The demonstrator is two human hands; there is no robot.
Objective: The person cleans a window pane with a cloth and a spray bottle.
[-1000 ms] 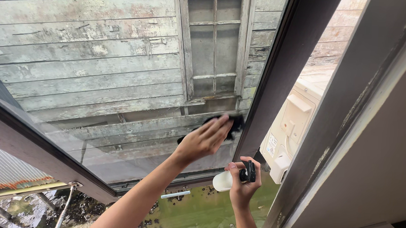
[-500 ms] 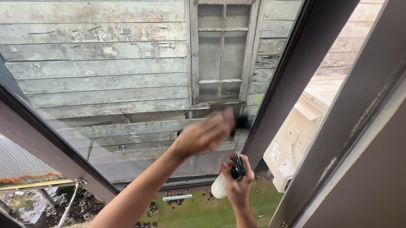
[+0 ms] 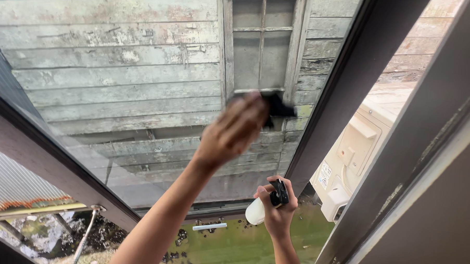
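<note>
Glass pane point(image 3: 142, 92), dark window frame point(image 3: 346, 89)

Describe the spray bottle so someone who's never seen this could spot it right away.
Find the big glass pane in its dark frame, then drop to the bottom right corner. There the right hand grips a small spray bottle below the left hand with the dark cloth. Its white body and black trigger head set it apart.
</note>
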